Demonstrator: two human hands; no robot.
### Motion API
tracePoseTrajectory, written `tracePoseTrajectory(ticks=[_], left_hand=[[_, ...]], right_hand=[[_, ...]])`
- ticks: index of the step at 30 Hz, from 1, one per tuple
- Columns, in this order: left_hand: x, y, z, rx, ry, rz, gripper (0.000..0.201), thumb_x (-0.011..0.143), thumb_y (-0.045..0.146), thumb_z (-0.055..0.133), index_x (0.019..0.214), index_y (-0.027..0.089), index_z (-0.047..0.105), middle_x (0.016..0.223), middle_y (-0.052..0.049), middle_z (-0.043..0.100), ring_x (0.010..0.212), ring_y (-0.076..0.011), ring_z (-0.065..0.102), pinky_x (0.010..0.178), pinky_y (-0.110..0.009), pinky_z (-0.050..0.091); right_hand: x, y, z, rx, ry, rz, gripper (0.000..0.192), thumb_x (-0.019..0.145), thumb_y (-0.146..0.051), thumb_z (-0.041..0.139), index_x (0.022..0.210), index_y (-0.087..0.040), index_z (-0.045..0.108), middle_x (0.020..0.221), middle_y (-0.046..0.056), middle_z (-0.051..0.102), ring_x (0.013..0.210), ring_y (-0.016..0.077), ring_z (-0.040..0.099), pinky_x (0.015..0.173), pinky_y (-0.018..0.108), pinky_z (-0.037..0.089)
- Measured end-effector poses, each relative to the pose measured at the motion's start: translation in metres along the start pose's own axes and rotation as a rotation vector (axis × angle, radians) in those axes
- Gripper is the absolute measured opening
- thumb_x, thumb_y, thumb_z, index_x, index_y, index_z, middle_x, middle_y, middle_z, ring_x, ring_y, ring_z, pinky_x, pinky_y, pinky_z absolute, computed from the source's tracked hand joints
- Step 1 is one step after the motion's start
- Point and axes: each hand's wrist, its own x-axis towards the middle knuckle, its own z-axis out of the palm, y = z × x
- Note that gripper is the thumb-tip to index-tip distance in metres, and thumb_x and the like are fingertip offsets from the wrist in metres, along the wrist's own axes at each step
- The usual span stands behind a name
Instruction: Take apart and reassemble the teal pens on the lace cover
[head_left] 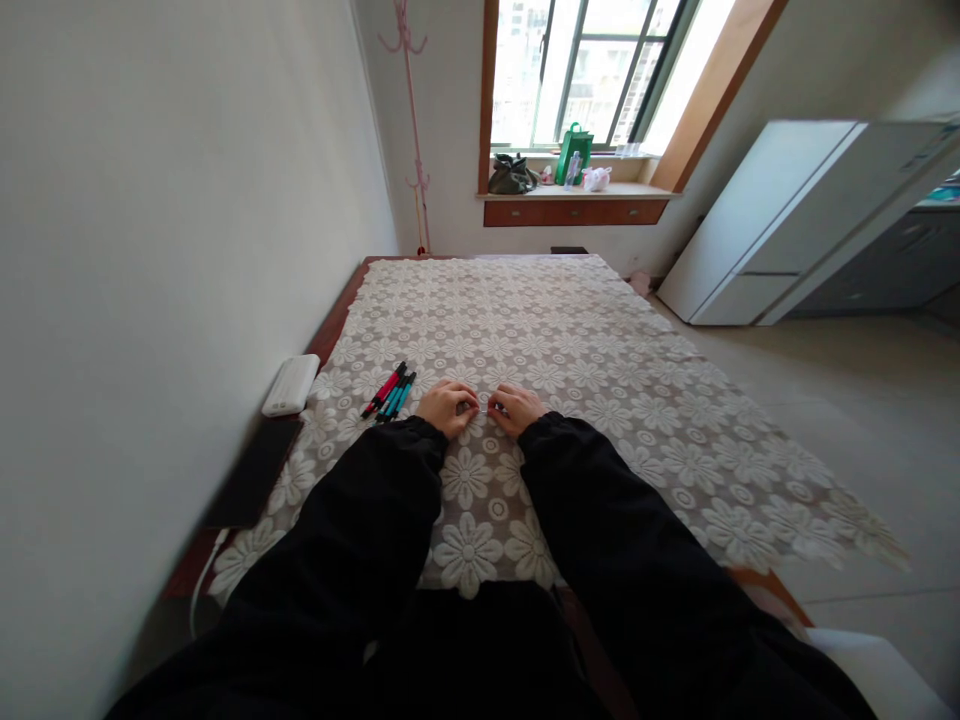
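Flower-patterned tablecloth point(510, 320) under pens point(394, 397), bright window point(592, 85) beyond.

Left hand point(445, 406) faces right hand point(517, 408), fingers point(463, 394) curled.

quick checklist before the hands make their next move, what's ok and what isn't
1. Left hand and right hand apart: ok, a small gap shows between the fingertips.
2. What the fingertips pinch, if anything: cannot tell, too small to make out.
3. Pens grouped: ok, bunched on the tablecloth beyond the left hand's outer side.
4. Cable clear of both hands: ok, it runs down at the far left.
5. Dark flat device clear of both hands: ok.
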Motion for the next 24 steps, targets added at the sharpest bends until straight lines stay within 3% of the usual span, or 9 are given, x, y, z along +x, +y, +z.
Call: tracePoseTrajectory(ticks=[18, 24], left_hand=[[0.0013, 0.0001, 0.0031, -0.013, -0.043, 0.047, 0.015, 0.089, 0.035, 0.064, 0.093, 0.025, 0.075, 0.102, -0.004, 0.073, 0.106, -0.0214, 0.06, 0.1, -0.038, 0.048], [0.0011, 0.0021, 0.0, 0.036, -0.028, 0.003, 0.011, 0.087, 0.027, 0.063, 0.09, 0.023, 0.073, 0.098, -0.004, 0.072, 0.103, -0.023, 0.06, 0.096, -0.037, 0.048]], right_hand=[[0.0019, 0.0028, 0.0052, 0.086, 0.048, -0.101, 0.01, 0.094, -0.027, 0.06, 0.089, -0.02, 0.065, 0.091, 0.005, 0.065, 0.091, 0.0186, 0.059, 0.083, 0.03, 0.045], [0.0015, 0.0021, 0.0047, 0.102, 0.064, -0.095, 0.008, 0.092, -0.028, 0.061, 0.095, -0.022, 0.065, 0.087, 0.004, 0.067, 0.09, 0.0193, 0.059, 0.084, 0.031, 0.045]])
